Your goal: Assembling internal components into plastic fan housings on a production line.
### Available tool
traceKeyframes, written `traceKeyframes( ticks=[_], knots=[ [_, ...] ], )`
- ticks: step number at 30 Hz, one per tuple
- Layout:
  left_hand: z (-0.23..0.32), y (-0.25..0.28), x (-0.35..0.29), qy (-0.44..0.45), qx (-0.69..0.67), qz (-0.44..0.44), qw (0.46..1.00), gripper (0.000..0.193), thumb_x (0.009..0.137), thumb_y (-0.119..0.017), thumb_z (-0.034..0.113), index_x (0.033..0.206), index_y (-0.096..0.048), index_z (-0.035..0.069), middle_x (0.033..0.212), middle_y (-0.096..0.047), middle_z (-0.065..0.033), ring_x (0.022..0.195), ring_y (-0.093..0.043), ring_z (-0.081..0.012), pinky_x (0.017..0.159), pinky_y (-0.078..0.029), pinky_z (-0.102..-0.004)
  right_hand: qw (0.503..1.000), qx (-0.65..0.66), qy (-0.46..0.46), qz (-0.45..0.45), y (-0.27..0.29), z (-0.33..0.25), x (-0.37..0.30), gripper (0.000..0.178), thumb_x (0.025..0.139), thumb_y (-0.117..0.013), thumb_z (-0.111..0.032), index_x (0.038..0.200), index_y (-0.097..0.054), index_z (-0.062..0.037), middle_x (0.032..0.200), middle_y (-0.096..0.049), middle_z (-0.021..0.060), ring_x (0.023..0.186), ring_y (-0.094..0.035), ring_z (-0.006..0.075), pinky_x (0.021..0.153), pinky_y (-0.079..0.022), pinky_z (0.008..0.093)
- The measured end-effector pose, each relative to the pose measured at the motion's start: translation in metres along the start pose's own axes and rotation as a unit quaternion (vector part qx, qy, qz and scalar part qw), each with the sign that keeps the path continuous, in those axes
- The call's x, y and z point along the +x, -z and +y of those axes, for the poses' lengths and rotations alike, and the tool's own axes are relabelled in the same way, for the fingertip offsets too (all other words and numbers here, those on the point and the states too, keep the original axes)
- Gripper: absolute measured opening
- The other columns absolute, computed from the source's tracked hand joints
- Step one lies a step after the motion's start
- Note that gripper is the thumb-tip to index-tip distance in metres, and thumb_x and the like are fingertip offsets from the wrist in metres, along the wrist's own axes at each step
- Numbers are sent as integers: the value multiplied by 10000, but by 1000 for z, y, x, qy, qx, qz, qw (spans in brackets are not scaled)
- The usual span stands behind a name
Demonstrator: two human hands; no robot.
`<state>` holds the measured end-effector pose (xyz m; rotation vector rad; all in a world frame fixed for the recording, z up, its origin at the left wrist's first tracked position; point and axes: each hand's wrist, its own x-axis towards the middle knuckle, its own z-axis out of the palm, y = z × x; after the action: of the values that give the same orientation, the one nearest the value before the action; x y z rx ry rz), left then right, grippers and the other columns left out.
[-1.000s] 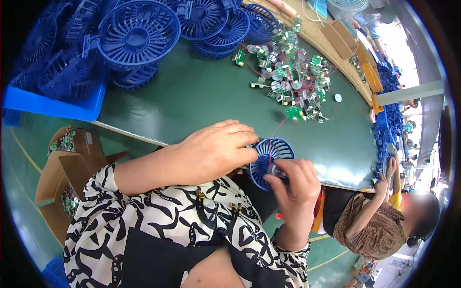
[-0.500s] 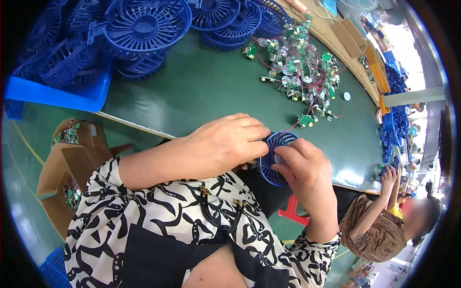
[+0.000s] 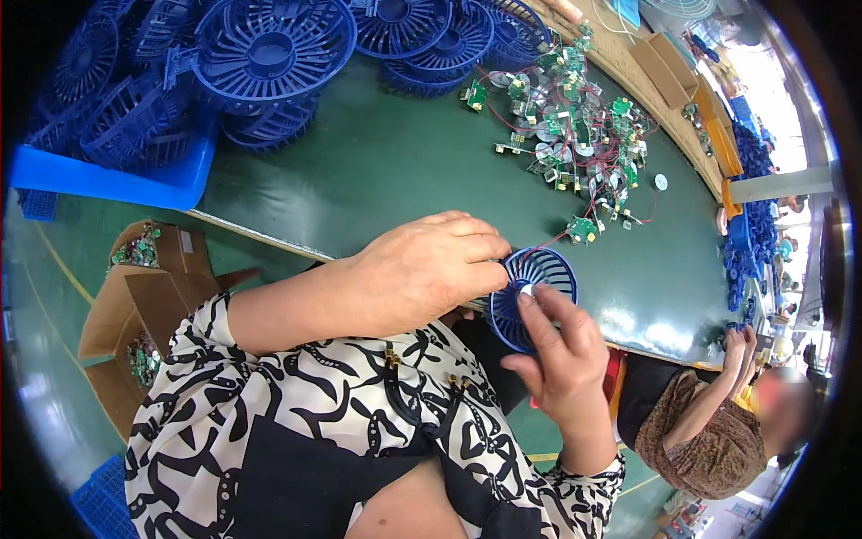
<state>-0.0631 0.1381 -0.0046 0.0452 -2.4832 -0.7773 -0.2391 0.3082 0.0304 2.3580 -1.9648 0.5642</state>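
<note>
A blue round plastic fan grille (image 3: 561, 266) with radial slats is tilted at the table's near edge, its hollow side facing me. My left hand (image 3: 440, 269) grips its left rim; the fingertips are partly hidden behind it. Inside the grille, at the hub, sits a small pale disc (image 3: 526, 290). The index finger of my right hand (image 3: 564, 346) presses on that disc, and its thumb stands apart, off the grille. From the grille a thin red wire leads to a green circuit board (image 3: 582, 230) lying on the table just beyond.
Wired circuit boards and discs lie in a tangled heap (image 3: 575, 135) on the green table (image 3: 359, 162). Blue grilles (image 3: 274, 54) pile up at the far left, by a blue bin (image 3: 108, 175). Cardboard boxes (image 3: 117, 310) stand at left. Another person (image 3: 709, 431) sits at right.
My right thumb has come away from the disc and spread apart, leaving the index finger on it. More of the grille's inside shows. My left hand keeps its hold.
</note>
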Motion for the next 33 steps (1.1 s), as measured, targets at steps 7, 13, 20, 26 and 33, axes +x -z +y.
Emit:
traceKeyframes(
  ticks=[7, 13, 20, 26, 33],
  knots=[
    [2, -5, 0, -20, 33, 11, 999, 228, 757, -689, 85, 979, -649, 51, 1191, -626, -144, 1122, -593, -336, 960, -475, -428, 995, -62, 18, 75, -23, 2, -16, 483, 712, -769, -247, 1141, -680, -41, 1182, -636, 125, 881, -610, 281, 777, -469, 381],
    [-1, 28, -3, -28, 107, 173, 979, 409, 700, -749, 27, 1097, -660, 66, 1329, -557, -181, 1247, -511, -405, 1059, -416, -477, 975, -118, -6, 188, -11, 27, -28, 550, 566, -792, 28, 1105, -719, -50, 1171, -644, 179, 995, -630, 327, 886, -509, 400],
    [5, 88, 13, -10, 355, 236, 904, 383, 680, -714, -47, 1047, -687, 59, 1177, -647, -136, 1166, -571, -367, 972, -485, -434, 920, -64, -263, 284, 11, 77, -42, 366, 757, -717, 51, 1113, -702, -29, 1195, -612, 168, 1092, -601, 299, 900, -498, 370],
    [-8, 110, -8, 76, 530, 258, 805, 282, 803, -685, 55, 1081, -688, 104, 1253, -630, -96, 1256, -518, -357, 1085, -335, -483, 907, -19, -258, 333, 23, 91, -62, 295, 775, -669, 80, 1067, -665, 39, 1197, -603, 156, 1037, -609, 272, 902, -495, 356],
    [-15, 118, -14, 90, 545, 256, 793, 288, 773, -710, 27, 1051, -690, 100, 1090, -661, -56, 1108, -595, -290, 1049, -372, -494, 925, 53, -269, 263, 11, 101, -59, 274, 775, -685, 61, 1045, -674, 20, 1185, -587, 167, 1081, -601, 295, 912, -494, 368]
  ],
)
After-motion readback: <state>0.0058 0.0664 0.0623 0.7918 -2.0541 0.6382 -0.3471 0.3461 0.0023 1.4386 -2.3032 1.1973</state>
